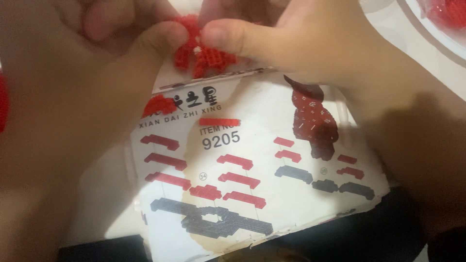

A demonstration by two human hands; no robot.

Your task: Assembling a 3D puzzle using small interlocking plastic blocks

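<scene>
Both hands pinch a small red brick model (pixel 201 51) between thumbs: left hand (pixel 92 73), right hand (pixel 310 43). Beneath lies a creased instruction sheet (pixel 252 174) picturing red and grey brick layers; a white dish (pixel 437 29) sits top right

White table (pixel 104 194) carries a crumpled instruction sheet (pixel 262 160), apparently flat.

I see two bare hands, left hand (pixel 97 73) and right hand (pixel 310 43): no gloves, no rings, no sleeves in view. Short plain nails, no polish. Both forearms bare, partly shadowed, blurred close to the lens.
</scene>
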